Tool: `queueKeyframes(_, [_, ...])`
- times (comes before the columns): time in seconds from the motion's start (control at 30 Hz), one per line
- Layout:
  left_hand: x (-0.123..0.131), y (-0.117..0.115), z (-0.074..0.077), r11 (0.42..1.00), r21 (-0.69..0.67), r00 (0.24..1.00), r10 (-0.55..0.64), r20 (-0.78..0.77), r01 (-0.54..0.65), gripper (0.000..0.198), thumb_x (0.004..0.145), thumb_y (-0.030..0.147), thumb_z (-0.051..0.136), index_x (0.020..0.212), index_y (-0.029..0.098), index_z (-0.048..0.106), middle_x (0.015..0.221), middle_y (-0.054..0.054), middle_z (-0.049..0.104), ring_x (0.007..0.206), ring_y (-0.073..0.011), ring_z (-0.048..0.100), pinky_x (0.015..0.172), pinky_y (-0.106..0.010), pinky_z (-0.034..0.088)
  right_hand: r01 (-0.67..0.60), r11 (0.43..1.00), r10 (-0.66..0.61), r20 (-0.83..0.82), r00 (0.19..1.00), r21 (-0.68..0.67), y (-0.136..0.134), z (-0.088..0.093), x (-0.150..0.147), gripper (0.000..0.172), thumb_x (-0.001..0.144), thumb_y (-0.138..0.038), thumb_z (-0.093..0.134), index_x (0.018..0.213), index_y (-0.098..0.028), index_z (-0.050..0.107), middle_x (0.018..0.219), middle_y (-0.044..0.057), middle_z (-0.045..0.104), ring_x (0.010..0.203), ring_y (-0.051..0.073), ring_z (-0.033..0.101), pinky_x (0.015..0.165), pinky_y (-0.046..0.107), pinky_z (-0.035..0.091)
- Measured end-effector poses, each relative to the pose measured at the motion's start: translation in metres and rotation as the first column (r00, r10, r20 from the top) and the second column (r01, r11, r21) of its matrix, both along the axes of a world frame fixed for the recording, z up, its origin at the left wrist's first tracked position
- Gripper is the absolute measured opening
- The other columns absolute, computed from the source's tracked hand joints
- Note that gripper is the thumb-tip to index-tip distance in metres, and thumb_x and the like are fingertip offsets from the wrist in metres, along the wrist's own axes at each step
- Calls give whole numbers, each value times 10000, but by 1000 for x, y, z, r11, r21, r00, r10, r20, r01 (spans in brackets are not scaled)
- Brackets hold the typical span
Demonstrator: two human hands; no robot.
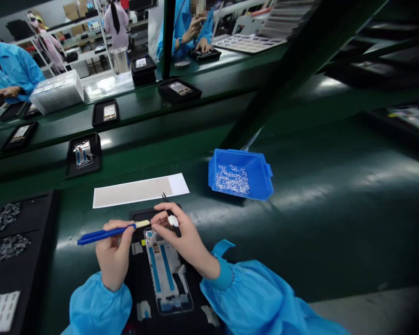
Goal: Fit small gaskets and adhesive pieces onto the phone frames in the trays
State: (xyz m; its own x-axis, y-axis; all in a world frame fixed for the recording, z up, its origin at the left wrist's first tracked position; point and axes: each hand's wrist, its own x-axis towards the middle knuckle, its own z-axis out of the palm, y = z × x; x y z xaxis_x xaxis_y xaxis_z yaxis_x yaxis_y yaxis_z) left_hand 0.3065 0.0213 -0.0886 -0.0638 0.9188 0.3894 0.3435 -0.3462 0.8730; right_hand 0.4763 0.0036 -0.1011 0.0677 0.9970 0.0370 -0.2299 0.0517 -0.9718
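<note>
My left hand (113, 260) is closed around a blue pen-shaped tool (97, 236) with a cream-coloured tip, which points right. In my right hand (193, 244) are dark tweezers (177, 230), their points facing away from me and a white oval patch on them. The right thumb and fingertips meet close to the tool's tip; whether they pinch something small there I cannot tell. Below both hands a phone frame (165, 270) with blue strips lies in a black tray (134, 274), partly covered by my right hand.
A blue bin (261, 179) of small white rings stands right of centre. Beyond the tray lies a pale strip sheet (132, 190). At left, a black compartment tray (38, 246) holds dark small parts. Phone trays (70, 163) line the bench; people in blue sleeves work opposite.
</note>
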Motion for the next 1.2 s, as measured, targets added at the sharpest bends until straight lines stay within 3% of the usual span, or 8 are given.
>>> queueKeyframes(0.17, [1,-3,-2,974,181,990,-125,-58,134,56,871,190,683,888,210,633,844,-15,719,835,-185,716,780,-334,582,52,999,-53,11,999,8,1,-2,-4,317,822,-299,681,1094,-228,537,846,2,664,744,165,641,738,312,549])
queueKeyframes(0.43, [4,-3,0,968,191,987,-160,-21,161,108,844,131,698,876,214,637,829,12,724,819,-149,716,766,-267,575,81,997,-81,33,996,15,2,0,-4,311,802,-244,618,1098,-212,531,799,-12,619,680,137,577,652,263,494])
queueKeyframes(0.57, [4,1,-3,995,-51,987,-77,143,85,115,844,263,719,857,195,627,809,4,721,745,-142,721,687,-237,601,62,998,-62,-9,998,-2,1,4,-2,293,793,-239,599,1074,-213,520,765,-26,589,642,127,533,623,258,458])
queueKeyframes(0.7, [9,6,-2,919,-364,889,34,457,152,376,735,473,801,858,187,590,780,6,715,687,-144,721,639,-231,615,62,998,-62,-25,998,-2,0,9,-2,282,773,-237,597,1037,-213,500,731,-40,570,594,114,481,594,251,424])
queueKeyframes(0.9, [12,9,1,858,-480,809,143,570,186,528,599,514,880,868,187,563,774,8,722,642,-118,707,630,-195,605,221,973,-229,138,964,70,5,16,36,278,810,-312,618,1050,-215,519,768,-12,605,647,152,567,640,286,481])
queueKeyframes(0.97, [10,9,0,862,-475,806,151,572,175,543,590,523,883,874,188,564,777,9,723,642,-117,707,637,-197,609,378,910,-413,285,865,169,9,18,72,287,808,-342,624,1049,-211,540,801,10,619,692,182,602,659,311,496])
queueKeyframes(1.07, [7,10,-3,873,-456,823,128,553,171,527,615,533,866,878,188,567,784,6,724,669,-127,716,651,-204,616,573,749,-635,604,481,331,15,18,135,269,827,-308,569,1073,-203,595,840,43,635,742,231,616,692,356,484])
queueKeyframes(1.2, [4,8,-5,904,-404,899,55,435,140,449,704,520,812,893,183,582,812,-13,734,729,-153,735,674,-227,631,495,786,-453,890,52,371,15,14,184,281,816,-186,534,1075,-191,642,803,90,640,801,319,609,691,412,467])
